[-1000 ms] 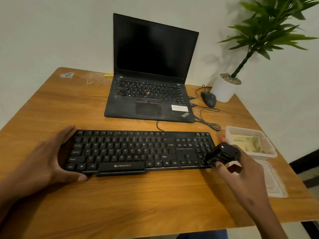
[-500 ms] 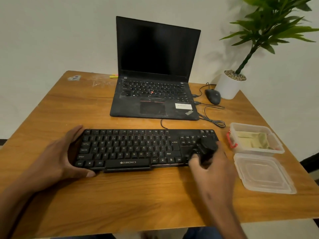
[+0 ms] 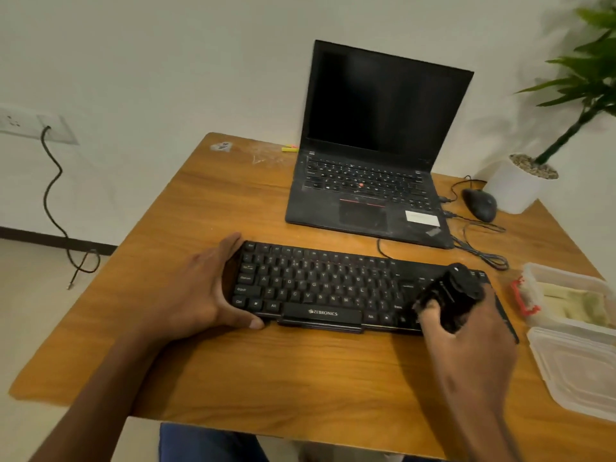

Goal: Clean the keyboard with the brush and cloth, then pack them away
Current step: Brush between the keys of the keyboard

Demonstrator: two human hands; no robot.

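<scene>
Brush at the right end, keys running off to the left.

At centre-left our left hand cups the left end of the flat black plastic keyboard, fingers fairly straight, thumb on its front edge. The board's long axis runs left to right across the wooden table. At centre-right our right hand curls around the chunky black brush, over the keypad end, so we judge the unswept keys lie leftward.
</scene>
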